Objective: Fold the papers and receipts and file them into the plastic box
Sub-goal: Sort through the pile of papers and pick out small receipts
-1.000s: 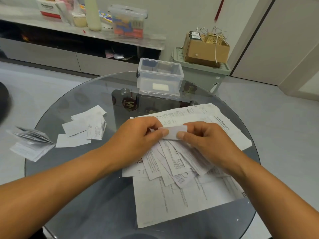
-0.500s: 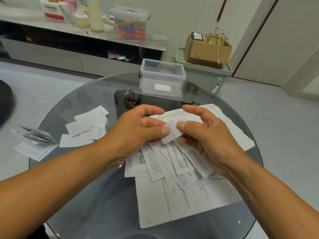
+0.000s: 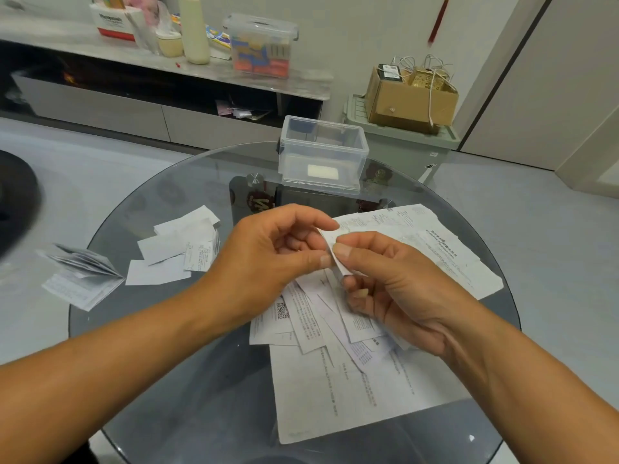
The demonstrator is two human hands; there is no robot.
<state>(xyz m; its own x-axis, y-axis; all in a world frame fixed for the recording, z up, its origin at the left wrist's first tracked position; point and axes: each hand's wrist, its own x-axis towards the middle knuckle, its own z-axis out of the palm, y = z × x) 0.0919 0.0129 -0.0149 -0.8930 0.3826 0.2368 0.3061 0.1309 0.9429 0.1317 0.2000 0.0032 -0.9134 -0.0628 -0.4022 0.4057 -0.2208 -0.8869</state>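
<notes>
Several folded white slips [image 3: 177,249] lie at centre left of the frame on the round grey glass table [image 3: 207,413], beside a fanned, folded booklet of printed paper [image 3: 80,276] that overhangs the table's left rim. These look finished with folding but are not yet filed. At the middle of the frame the left hand [image 3: 268,259] and right hand [image 3: 392,283] meet over the loose pile, each pinching the same small white receipt [image 3: 336,259] between thumb and fingertip, held edge-on above the table; I judge a crease is being pressed. Beneath them spreads a heap of unfolded printed receipts and large sheets [image 3: 335,380], reaching to lower centre and centre right, so most of the work seems left. At upper centre stands the clear rectangular plastic box [image 3: 323,155], open-topped, near the table's far rim; it seems to hold only one pale piece, perhaps a label. Bare glass lies between the hands and the box, leaving a free path forward. One large sheet's corner reaches the right rim and could slide off.
</notes>
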